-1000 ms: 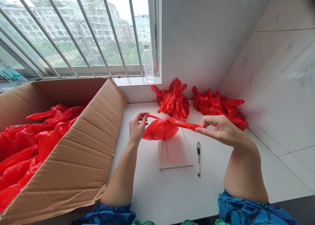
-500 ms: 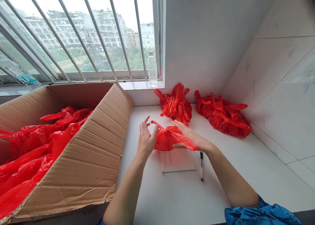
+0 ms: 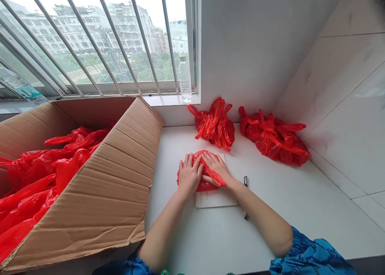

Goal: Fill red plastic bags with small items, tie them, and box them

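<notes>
A tied red plastic bag (image 3: 210, 186) lies partly on a white notepad (image 3: 221, 200) on the white tabletop (image 3: 210, 239). My left hand (image 3: 190, 174) rests flat on the left of this bag, fingers spread a little. On its right side lies my right hand (image 3: 217, 168), fingers stretched out and palm down. A twisted end of the bag sticks out beside the right hand. Just right of the notepad is a black and clear pen (image 3: 246, 197), close to my right forearm.
On the left, a large open cardboard box (image 3: 105, 191) holds several red bags (image 3: 36, 170). Two red bundles, one near the wall (image 3: 214, 124) and one at the right (image 3: 275, 138), sit at the back. A clear bottle (image 3: 185, 80) stands on the sill by the barred window.
Both hands have come down onto the red bag, which now looks flatter and sits slightly further left. Earlier the left hand was raised beside it. The view has shifted slightly.
</notes>
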Available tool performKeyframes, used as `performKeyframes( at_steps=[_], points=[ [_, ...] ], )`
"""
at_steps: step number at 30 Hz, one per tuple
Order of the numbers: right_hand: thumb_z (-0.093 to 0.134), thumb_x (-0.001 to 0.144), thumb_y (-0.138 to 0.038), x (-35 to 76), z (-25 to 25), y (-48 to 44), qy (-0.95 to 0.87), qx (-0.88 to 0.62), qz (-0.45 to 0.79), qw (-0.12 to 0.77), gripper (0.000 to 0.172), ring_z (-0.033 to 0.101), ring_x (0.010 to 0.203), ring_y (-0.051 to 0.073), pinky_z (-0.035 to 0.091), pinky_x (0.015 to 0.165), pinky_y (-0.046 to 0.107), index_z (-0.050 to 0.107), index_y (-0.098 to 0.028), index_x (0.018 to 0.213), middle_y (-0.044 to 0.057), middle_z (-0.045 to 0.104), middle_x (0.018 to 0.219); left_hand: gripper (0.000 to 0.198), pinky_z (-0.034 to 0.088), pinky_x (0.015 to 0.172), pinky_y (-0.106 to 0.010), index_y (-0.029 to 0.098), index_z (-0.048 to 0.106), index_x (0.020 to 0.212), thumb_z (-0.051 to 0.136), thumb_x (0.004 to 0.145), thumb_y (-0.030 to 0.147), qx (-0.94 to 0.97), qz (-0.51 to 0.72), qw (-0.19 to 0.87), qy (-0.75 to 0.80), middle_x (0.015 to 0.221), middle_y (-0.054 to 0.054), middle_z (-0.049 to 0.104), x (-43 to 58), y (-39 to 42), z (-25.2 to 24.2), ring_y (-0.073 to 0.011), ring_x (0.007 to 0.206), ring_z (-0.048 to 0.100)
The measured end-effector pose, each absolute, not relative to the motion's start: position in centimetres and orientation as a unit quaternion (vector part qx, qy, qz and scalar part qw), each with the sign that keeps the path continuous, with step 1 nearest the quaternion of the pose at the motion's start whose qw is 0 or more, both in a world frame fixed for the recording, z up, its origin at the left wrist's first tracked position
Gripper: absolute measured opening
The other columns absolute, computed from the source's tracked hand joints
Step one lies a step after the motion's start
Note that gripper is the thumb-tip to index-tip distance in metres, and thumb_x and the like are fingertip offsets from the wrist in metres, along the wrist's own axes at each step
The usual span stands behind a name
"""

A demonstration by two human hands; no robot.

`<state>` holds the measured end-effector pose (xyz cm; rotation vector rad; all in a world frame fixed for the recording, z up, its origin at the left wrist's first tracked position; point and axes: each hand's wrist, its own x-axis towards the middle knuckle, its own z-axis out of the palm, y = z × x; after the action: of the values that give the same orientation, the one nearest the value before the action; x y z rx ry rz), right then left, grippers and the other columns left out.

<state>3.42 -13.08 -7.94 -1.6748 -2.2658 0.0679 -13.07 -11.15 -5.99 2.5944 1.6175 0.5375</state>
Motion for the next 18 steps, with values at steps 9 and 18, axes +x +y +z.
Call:
performKeyframes(
  at_steps=[9, 18],
  points=[
    [0.048, 0.09, -0.056, 3.53, -7.9, -13.21, -0.794, -0.585, 0.059, 0.156, 0.081, 0.021, 0.151, 0.029, 0.013, 0.123, 0.051, 0.029, -0.014, 0.156, 0.009, 0.028, 0.162, 0.046, 0.026, 0.118, -0.056, 0.028, 0.049, 0.145, 0.033, 0.103, 0.039, 0.833, 0.162, 0.015, 0.529, 0.155, -0.012, 0.041, -12.89, -11.38, -6.07, -0.0289, 0.147, 0.032],
    [0.047, 0.09, -0.059, 3.36, -7.24, -13.33, -0.79, -0.588, 0.086, 0.152, 0.08, 0.02, 0.151, 0.029, 0.012, 0.123, 0.051, 0.03, -0.016, 0.155, 0.009, 0.029, 0.162, 0.043, 0.028, 0.116, -0.058, 0.027, 0.053, 0.141, 0.036, 0.102, 0.037, 0.831, 0.194, 0.022, 0.521, 0.149, -0.013, 0.048, -12.92, -11.09, -6.76, -0.0296, 0.142, 0.04]
  ],
)
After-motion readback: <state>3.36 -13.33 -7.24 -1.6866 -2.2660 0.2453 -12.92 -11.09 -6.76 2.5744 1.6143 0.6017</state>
